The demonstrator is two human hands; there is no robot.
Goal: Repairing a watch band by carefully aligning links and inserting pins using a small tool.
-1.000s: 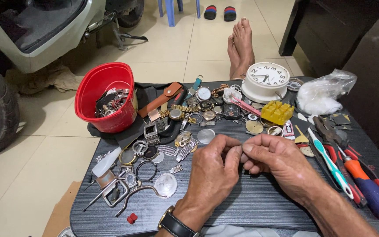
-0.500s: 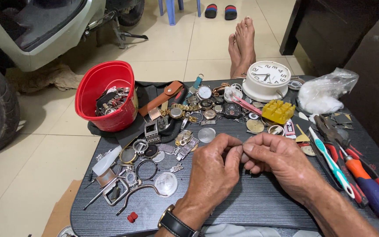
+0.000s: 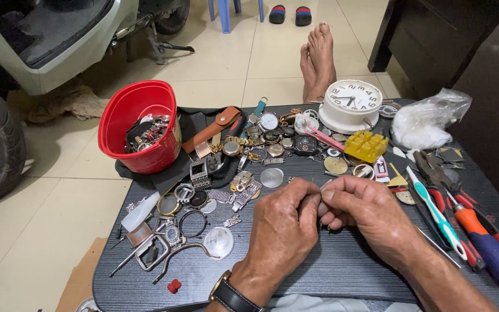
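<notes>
Dark tabletop (image 3: pixel 330 271) lies bare beneath left hand (image 3: pixel 284 228), right hand (image 3: pixel 371 214).

Both hands meet mid-bench (image 3: pixel 163 260): left hand (image 3: pixel 281 228) and right hand (image 3: pixel 371 214) fingertips pinching a tiny part, too small to identify. Red bucket (image 3: pixel 140 124) far left.

Between my two hands I hold a small metal part (image 3: pixel 326 186), thin and silvery; only a short sliver of it shows above my fingertips, so I cannot tell its full shape. It sits pinched where my left hand (image 3: pixel 284 225) and right hand (image 3: pixel 371 216) meet, just above the dark tabletop (image 3: pixel 319 271).
</notes>
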